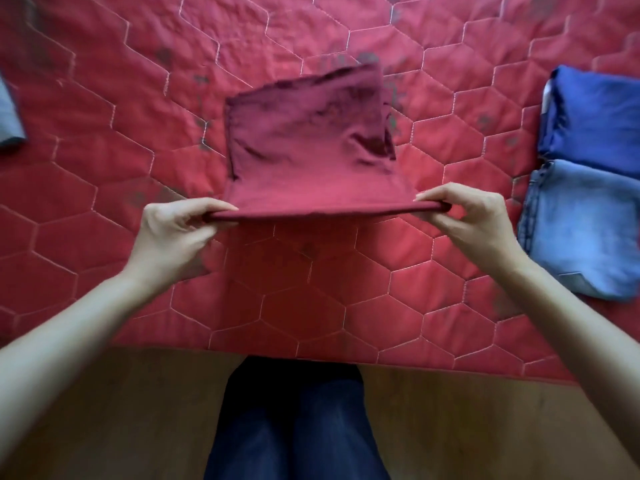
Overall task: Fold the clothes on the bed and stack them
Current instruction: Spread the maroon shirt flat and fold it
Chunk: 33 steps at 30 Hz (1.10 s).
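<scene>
Legs in dark trousers (294, 424) at the bottom centre, wooden floor (114, 410) to either side, and just above them the near edge of the bed's red quilt (311, 306). Both forearms reach up into mid-frame: the left hand (173, 230) pinches the near left corner of the maroon garment (304, 150), thumb over and fingers under, and the right hand (474, 216) pinches the near right corner the same way, so the fold edge is stretched taut between them and lifted off the quilt. The rest of the cloth runs away from the hands toward the upper centre, its far edge blurred, and whether that end touches the bed I cannot tell. This looks like a late fold on this piece, already narrowed to a rectangle; the next move probably calls for carrying the held edge forward onto the far edge, both hands level so the corners meet. Room is good: bare quilt ahead and to the left. At the right edge lie folded light denim (585, 230) and, beyond it, a folded blue garment (602, 112), touching, apparently the stack to join. At the far left edge, a grey cloth (8, 116) peeks in.
</scene>
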{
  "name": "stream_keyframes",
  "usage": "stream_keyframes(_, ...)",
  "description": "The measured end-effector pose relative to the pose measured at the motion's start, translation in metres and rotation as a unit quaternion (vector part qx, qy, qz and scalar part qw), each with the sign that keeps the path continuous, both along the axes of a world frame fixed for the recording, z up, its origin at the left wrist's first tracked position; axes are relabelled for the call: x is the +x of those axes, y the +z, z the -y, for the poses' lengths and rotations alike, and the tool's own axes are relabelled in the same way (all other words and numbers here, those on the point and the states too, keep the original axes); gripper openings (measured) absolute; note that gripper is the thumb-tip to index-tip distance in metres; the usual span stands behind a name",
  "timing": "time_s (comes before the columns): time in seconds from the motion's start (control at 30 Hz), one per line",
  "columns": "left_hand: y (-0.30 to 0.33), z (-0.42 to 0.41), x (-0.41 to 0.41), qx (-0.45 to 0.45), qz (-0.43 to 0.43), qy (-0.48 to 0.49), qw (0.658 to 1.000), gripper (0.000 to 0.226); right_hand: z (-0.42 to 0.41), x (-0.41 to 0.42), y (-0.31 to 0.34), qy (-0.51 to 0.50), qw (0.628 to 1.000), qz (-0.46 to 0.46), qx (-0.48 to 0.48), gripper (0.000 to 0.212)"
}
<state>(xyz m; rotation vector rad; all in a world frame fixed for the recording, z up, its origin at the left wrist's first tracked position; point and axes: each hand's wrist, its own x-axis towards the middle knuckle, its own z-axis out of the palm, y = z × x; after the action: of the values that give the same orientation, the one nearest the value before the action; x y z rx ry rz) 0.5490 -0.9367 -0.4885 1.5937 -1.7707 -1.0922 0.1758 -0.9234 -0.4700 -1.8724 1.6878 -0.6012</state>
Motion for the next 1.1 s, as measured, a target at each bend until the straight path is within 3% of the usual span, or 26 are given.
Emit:
stream_keyframes(0.2,0.023,-0.014,0.006,0.075,-0.091,0.062,0.991,0.024,-0.013,0.004,0.02,-0.045,0.99,0.116,0.064,0.011)
stream_keyframes(0.43,-0.022,0.058,-0.002,0.072,-0.117,0.142,0.98,0.026,0.064,0.022,-0.025,-0.173,0.971,0.15,0.073,0.013)
stream_keyframes(0.57,-0.063,0.111,-0.011,0.086,-0.128,0.194,0.969,0.022,0.121,0.027,-0.068,-0.227,0.966,0.109,0.058,0.005)
stream_keyframes(0.83,-0.127,0.162,-0.033,0.143,-0.008,0.201,0.969,0.016,0.165,0.029,-0.134,-0.312,0.94,-0.024,0.134,0.015)
stream_keyframes(1.1,-0.127,0.139,-0.057,0.099,0.172,0.249,0.948,0.032,0.165,0.028,-0.139,-0.291,0.947,0.044,0.128,0.012)
